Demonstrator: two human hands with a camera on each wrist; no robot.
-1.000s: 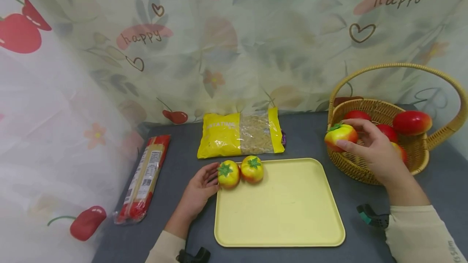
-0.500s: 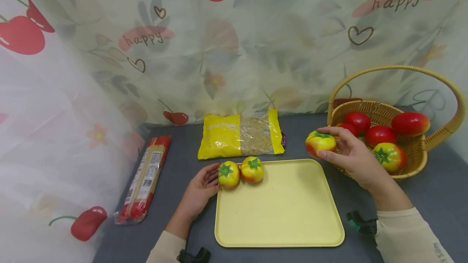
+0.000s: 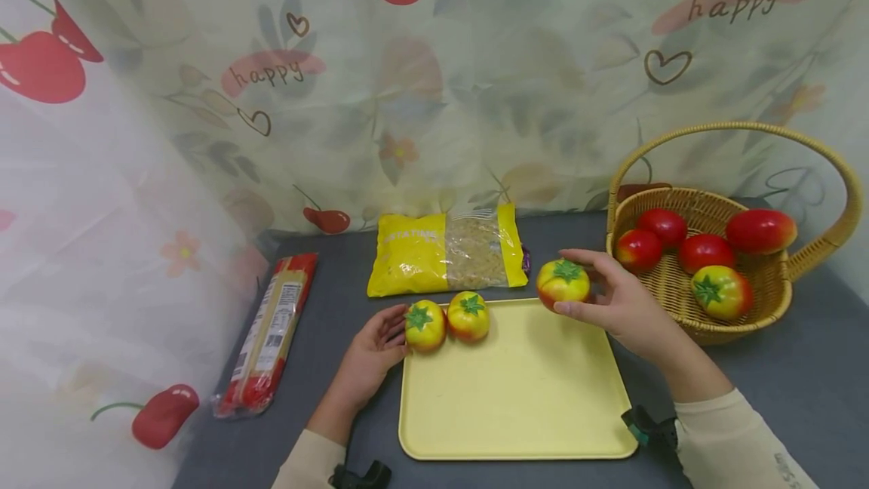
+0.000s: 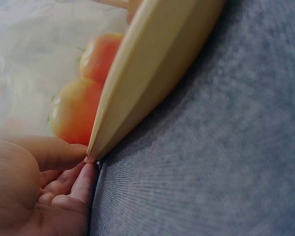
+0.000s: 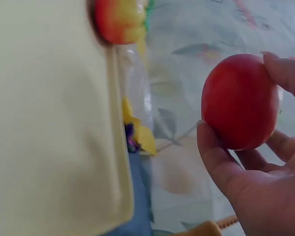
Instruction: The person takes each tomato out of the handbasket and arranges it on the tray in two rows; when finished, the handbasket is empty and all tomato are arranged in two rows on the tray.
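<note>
My right hand (image 3: 631,312) grips a yellow-red tomato (image 3: 563,283) with a green leaf top, above the far right part of the yellow tray (image 3: 516,398). The right wrist view shows the red underside of this tomato (image 5: 241,101) between thumb and fingers. At the tray's far left corner, my left hand (image 3: 372,349) pinches the rim, the thumb over the edge and the fingers below it in the left wrist view. Two similar tomatoes sit on the tray: a left tomato (image 3: 425,325) close to my left fingertips, and another tomato (image 3: 468,316) beside it.
A wicker basket (image 3: 706,334) with a tall handle stands at the right, holding several red and yellow-red fruits. Behind the tray lies a yellow bag (image 3: 410,253). A long red-ended packet (image 3: 268,334) lies left. A patterned cloth (image 3: 475,96) hangs behind.
My right hand has carried its tomato leftward from over the basket to above the tray's far right. The left hand and the two tomatoes on the tray have stayed put.
</note>
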